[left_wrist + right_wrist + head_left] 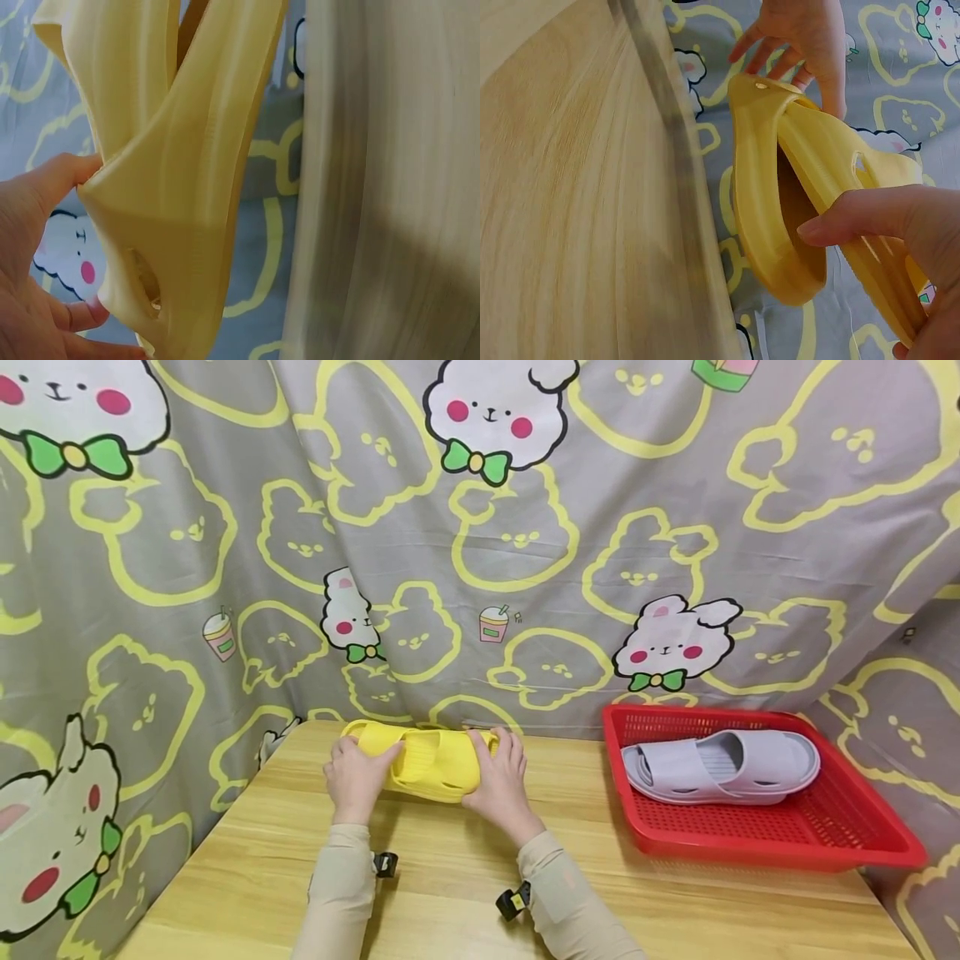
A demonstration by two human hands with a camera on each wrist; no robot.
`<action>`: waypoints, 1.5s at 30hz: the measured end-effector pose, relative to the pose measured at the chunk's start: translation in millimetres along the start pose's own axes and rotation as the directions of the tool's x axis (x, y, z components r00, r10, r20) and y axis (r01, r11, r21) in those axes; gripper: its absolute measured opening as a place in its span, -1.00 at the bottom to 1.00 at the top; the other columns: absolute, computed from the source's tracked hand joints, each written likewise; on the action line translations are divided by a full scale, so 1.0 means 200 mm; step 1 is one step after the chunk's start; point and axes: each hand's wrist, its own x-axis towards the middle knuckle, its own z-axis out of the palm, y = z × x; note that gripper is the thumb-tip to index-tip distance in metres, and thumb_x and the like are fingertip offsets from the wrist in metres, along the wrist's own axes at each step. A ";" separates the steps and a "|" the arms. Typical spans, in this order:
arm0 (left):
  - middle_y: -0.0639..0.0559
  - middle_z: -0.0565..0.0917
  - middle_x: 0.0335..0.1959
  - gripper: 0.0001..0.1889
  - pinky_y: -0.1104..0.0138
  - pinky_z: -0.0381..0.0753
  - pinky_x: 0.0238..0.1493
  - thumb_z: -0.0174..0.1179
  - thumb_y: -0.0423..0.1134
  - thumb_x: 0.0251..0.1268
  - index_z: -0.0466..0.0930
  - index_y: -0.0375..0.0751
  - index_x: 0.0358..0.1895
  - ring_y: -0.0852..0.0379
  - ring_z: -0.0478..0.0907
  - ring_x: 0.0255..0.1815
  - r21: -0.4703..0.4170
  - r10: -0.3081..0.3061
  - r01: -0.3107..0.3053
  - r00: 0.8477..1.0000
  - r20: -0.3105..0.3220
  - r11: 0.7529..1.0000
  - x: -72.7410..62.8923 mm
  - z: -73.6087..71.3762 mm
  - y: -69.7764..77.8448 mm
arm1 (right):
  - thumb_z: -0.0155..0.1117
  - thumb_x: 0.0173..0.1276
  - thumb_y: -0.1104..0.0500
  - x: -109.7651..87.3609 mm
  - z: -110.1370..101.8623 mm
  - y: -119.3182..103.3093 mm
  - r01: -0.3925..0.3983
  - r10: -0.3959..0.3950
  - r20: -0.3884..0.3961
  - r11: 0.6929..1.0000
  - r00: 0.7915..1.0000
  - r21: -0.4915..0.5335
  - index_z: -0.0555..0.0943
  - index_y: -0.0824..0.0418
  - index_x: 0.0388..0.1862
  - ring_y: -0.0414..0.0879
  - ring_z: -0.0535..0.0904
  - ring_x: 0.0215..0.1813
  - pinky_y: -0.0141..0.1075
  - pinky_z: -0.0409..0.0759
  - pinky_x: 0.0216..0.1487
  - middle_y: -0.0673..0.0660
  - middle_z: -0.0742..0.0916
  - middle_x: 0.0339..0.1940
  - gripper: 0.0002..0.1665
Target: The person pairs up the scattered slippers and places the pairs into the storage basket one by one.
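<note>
A pair of yellow slippers (435, 764), laid against each other, is held between both hands over the far part of the table. The left hand (362, 778) holds the left end. In the left wrist view, its thumb and fingertips touch the edge of a slipper strap (165, 217). The right hand (498, 781) grips the right end. Its thumb lies across one slipper at the gap between the two in the right wrist view, with the other fingers mostly hidden behind the yellow slippers (821, 154).
On the right of the wooden table (570, 827) stands a red plastic basket (847, 835) holding grey slippers (720, 764). A patterned grey curtain (525, 610) hangs right behind the table. Small black devices (513, 902) are strapped at both wrists.
</note>
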 end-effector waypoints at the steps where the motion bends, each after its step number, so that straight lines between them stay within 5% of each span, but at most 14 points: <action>1: -0.39 0.46 0.04 -0.05 -0.08 0.36 0.02 0.34 0.35 -0.05 0.32 -0.46 0.12 -0.42 0.39 0.01 0.005 0.002 -0.002 1.000 0.004 1.000 0.00 0.00 0.00 | 0.70 -0.46 0.22 0.00 0.00 0.00 -0.004 0.004 0.002 1.000 1.000 0.004 0.29 -0.05 0.39 0.30 0.02 0.42 0.18 0.12 0.33 0.32 0.26 0.33 0.30; 10: -0.36 0.45 0.12 0.04 -0.13 0.46 -0.09 0.27 0.46 -0.08 0.30 -0.41 0.21 -0.44 0.40 0.03 0.031 -0.052 0.049 0.995 0.083 0.998 0.00 0.01 -0.01 | 0.72 -0.46 0.21 -0.01 0.00 0.01 0.001 -0.001 0.012 1.000 1.000 -0.010 0.31 -0.04 0.38 0.29 0.03 0.42 0.18 0.15 0.32 0.31 0.26 0.33 0.29; 23: -0.38 0.42 0.25 0.12 -0.28 0.42 0.04 0.15 0.55 -0.04 0.21 -0.35 0.37 -0.46 0.43 0.16 0.103 -0.060 0.031 0.954 0.293 0.994 0.00 -0.03 -0.04 | 0.71 -0.47 0.17 0.00 -0.02 0.06 0.053 -0.050 0.031 0.994 0.998 -0.094 0.31 -0.06 0.40 0.28 0.09 0.41 0.14 0.23 0.29 0.31 0.26 0.35 0.30; 29: -0.33 0.31 0.39 0.10 -0.29 0.39 0.15 0.19 0.49 0.00 0.15 -0.26 0.44 -0.45 0.32 0.30 0.024 0.021 -0.031 0.940 0.341 0.999 0.03 -0.05 -0.06 | 0.74 -0.48 0.15 0.02 -0.05 0.09 0.020 -0.016 0.046 0.996 0.999 -0.084 0.32 -0.06 0.38 0.34 0.09 0.43 0.19 0.22 0.31 0.33 0.27 0.36 0.30; 33: -0.33 0.15 0.49 0.10 -0.30 0.21 0.32 0.27 0.40 0.03 0.05 -0.22 0.50 -0.46 0.12 0.42 -0.038 0.127 -0.122 0.925 0.359 0.992 0.06 -0.07 -0.08 | 0.75 -0.49 0.15 0.03 -0.07 0.12 0.003 0.001 0.054 0.998 0.999 -0.062 0.32 -0.05 0.37 0.33 0.06 0.43 0.22 0.19 0.33 0.36 0.27 0.37 0.30; 39: -0.35 -0.05 0.56 0.19 -0.40 -0.02 0.37 0.39 0.35 -0.11 -0.04 -0.08 0.55 -0.45 -0.13 0.54 -0.030 0.301 -0.314 0.871 0.388 0.949 0.08 -0.09 -0.11 | 0.74 -0.46 0.16 0.04 -0.10 0.15 -0.023 0.026 0.091 0.999 0.995 -0.038 0.30 -0.09 0.38 0.30 0.04 0.44 0.22 0.15 0.36 0.34 0.25 0.38 0.29; 45: -0.32 -0.05 0.56 0.25 -0.50 -0.08 0.29 0.47 0.32 -0.23 -0.05 0.04 0.56 -0.40 -0.19 0.55 -0.008 0.357 -0.391 0.831 0.427 0.920 0.08 -0.08 -0.13 | 0.72 -0.46 0.18 0.04 -0.12 0.16 -0.014 0.016 0.118 1.000 0.993 -0.020 0.31 -0.07 0.38 0.30 0.04 0.44 0.22 0.17 0.33 0.35 0.27 0.37 0.29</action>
